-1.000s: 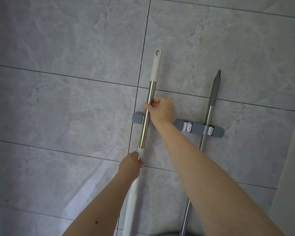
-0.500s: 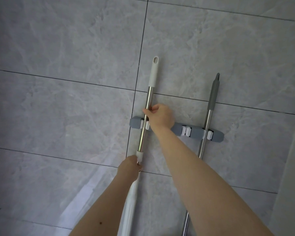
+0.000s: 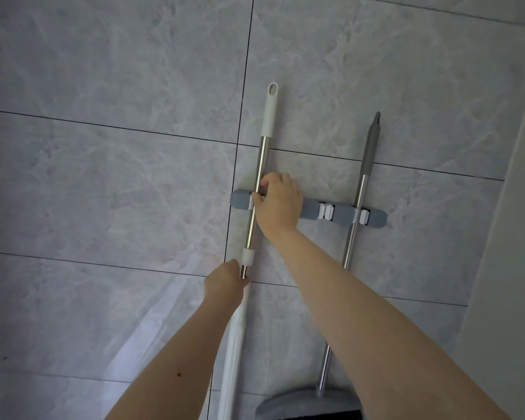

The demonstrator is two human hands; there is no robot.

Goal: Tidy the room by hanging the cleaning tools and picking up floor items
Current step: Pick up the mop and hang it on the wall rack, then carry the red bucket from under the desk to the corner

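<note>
Mop pole pinched betw. right-hand fingers at wall rack, left fingers wrapped lower.

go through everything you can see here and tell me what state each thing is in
Mop handle: upright against the wall, at the rack's left clip.
Right hand: gripping the handle at the rack.
Left hand: gripping the handle lower down.
Broom: hanging in the right clip.
Middle clip: empty.
Rack: fixed to the wall.

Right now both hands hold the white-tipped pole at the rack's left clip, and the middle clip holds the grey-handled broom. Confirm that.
Not quite. The head view shows the grey-handled broom in the rack's right clip; the middle clip is empty. Left hand and right hand do hold the white-tipped pole.
</note>
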